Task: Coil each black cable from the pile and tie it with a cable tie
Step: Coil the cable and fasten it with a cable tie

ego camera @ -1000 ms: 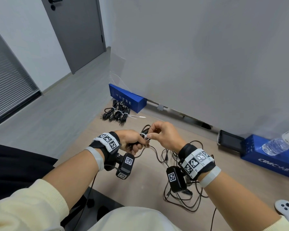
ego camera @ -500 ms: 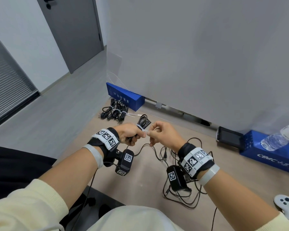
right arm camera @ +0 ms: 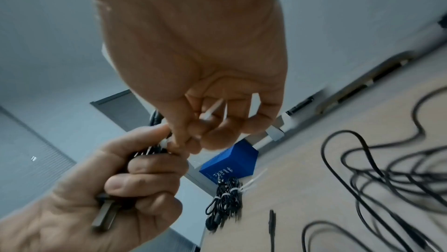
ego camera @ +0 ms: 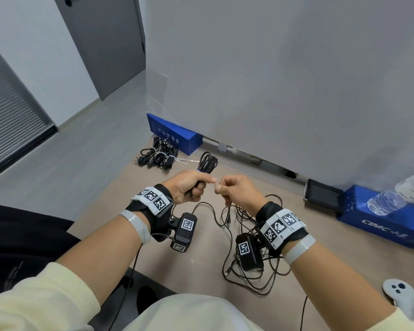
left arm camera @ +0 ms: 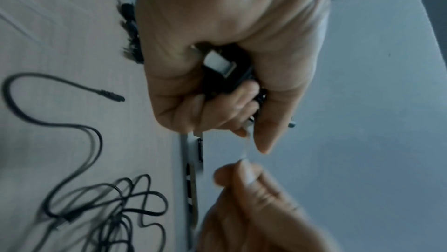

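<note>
A coiled black cable bundle (ego camera: 207, 162) is gripped in the left hand (ego camera: 188, 187), held above the light wooden surface (ego camera: 201, 256). Its long axis runs up and away from the fist, the looped end pointing toward the grey wall (ego camera: 285, 80), while a flat metal plug end (left arm camera: 219, 63) is seen inside the curled fingers (left arm camera: 229, 103) in the left wrist view. A thin translucent white cable tie (left arm camera: 246, 149) is wrapped round the bundle at the fist, and its free tail is stretched sideways to the right hand (ego camera: 237, 192), where it is pinched between thumb and bent fingers (right arm camera: 217, 131).

Loose black cables (ego camera: 249, 259) are spread in a tangle on the surface beneath the wrists. A group of already tied black cable bundles (ego camera: 159, 156) lies near the far left corner, just beside a blue cardboard box (ego camera: 175, 134) bearing white characters too small to be read. On a second blue box (ego camera: 380, 225) at the right, "CIMC" is printed in white, and a clear plastic water bottle (ego camera: 397, 194) lies on it.
</note>
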A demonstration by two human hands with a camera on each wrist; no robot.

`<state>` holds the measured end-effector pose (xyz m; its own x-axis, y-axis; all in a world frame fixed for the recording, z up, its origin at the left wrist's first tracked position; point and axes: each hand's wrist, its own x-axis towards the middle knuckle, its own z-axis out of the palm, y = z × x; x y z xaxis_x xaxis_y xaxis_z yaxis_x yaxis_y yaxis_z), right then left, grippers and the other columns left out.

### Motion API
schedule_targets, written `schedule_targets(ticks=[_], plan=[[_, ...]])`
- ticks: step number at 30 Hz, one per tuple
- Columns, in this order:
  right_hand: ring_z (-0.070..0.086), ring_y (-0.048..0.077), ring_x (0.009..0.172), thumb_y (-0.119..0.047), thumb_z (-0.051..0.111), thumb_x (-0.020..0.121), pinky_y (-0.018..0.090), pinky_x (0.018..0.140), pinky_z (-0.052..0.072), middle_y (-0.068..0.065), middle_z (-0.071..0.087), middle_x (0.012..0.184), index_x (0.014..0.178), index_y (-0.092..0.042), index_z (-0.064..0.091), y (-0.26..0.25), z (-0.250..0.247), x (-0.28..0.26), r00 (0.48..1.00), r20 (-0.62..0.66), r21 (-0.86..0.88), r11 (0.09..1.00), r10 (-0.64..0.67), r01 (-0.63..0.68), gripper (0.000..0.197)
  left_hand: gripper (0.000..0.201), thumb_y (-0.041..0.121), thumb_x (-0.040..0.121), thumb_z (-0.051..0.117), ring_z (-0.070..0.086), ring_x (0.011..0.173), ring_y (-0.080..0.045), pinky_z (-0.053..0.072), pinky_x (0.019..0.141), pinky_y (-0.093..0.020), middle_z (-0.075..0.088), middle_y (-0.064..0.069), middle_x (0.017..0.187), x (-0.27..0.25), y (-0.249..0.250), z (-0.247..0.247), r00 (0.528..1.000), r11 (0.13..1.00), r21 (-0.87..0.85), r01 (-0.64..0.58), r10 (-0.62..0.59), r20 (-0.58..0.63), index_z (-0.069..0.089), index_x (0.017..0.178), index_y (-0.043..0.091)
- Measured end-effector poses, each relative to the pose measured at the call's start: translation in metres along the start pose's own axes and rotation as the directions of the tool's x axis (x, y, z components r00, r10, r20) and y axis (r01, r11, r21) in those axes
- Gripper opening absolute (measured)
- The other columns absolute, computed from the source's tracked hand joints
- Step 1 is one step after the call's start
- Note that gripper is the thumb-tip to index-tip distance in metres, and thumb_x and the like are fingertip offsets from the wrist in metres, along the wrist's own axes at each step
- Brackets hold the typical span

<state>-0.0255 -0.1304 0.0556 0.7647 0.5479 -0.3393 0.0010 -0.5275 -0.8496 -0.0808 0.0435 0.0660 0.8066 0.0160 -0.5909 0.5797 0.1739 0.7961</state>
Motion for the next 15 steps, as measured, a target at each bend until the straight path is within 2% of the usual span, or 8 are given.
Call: schedule_targets(ticks=[3,6,8,11,13,15], plan=[[0.044,0.015,0.048,-0.013,0.065,0.096,0.023,0.049,0.042,0.0,0.048,0.054,0.07,-0.011,0.063,0.01,-0.014,0.002,0.998,0.024,0.056,0.997,0.051,-0.053,0.026,0.027,0.009,0.09,0.063,0.029,0.039,-0.008,0.023,0.043,-0.02,0.04,0.002,0.054,-0.001,0.0,0.008,1.0,0.999,-0.048,-0.01,0.011,0.002,0.048,0.069,0.019],[0.045,0.012,0.047,-0.012,0.064,0.096,0.019,0.048,0.041,0.001,0.05,0.056,0.074,-0.01,0.064,0.017,-0.022,0.01,0.997,0.057,0.002,0.999,0.051,-0.051,0.023,0.028,0.009,0.091,0.06,0.03,0.04,-0.008,0.024,0.042,-0.019,0.041,0.002,0.053,0.003,-0.01,0.016,0.999,0.995,-0.092,-0.034,0.032,-0.024,0.045,0.069,0.019],[0.051,0.011,0.051,-0.013,0.063,0.097,0.018,0.056,0.046,0.0,0.056,0.057,0.078,-0.009,0.065,0.024,-0.02,0.013,0.992,0.111,-0.025,0.998,0.065,-0.062,0.02,0.027,0.014,0.091,0.064,0.036,0.043,-0.01,0.029,0.044,-0.02,0.047,0.001,0.055,0.006,-0.019,0.016,0.995,0.997,-0.002,-0.073,0.073,-0.063,0.047,0.071,0.019],[0.064,0.013,0.063,-0.018,0.064,0.097,0.032,0.079,0.055,0.0,0.068,0.064,0.08,-0.013,0.07,0.036,-0.012,0.02,0.978,0.191,-0.078,0.994,0.087,-0.073,0.018,0.026,0.032,0.096,0.064,0.049,0.056,-0.014,0.032,0.051,-0.024,0.059,-0.001,0.065,0.011,-0.028,0.007,0.99,0.966,0.241,-0.09,0.113,-0.084,0.055,0.076,0.018],[0.067,0.011,0.065,-0.023,0.064,0.097,0.034,0.083,0.056,-0.001,0.072,0.066,0.083,-0.015,0.072,0.036,-0.003,0.028,0.976,0.2,-0.121,0.991,0.08,-0.057,0.018,0.03,0.038,0.1,0.057,0.052,0.064,-0.015,0.034,0.055,-0.024,0.061,0.0,0.069,0.019,-0.031,-0.001,0.991,0.941,0.33,-0.072,0.105,-0.081,0.057,0.076,0.018],[0.067,0.009,0.063,-0.024,0.063,0.097,0.035,0.082,0.056,-0.001,0.072,0.065,0.084,-0.015,0.072,0.03,0.008,0.037,0.983,0.176,-0.124,0.992,0.058,-0.037,0.018,0.03,0.038,0.101,0.054,0.051,0.063,-0.011,0.037,0.055,-0.022,0.06,0.001,0.07,0.024,-0.033,-0.006,0.994,0.916,0.395,-0.063,0.095,-0.06,0.059,0.079,0.018]])
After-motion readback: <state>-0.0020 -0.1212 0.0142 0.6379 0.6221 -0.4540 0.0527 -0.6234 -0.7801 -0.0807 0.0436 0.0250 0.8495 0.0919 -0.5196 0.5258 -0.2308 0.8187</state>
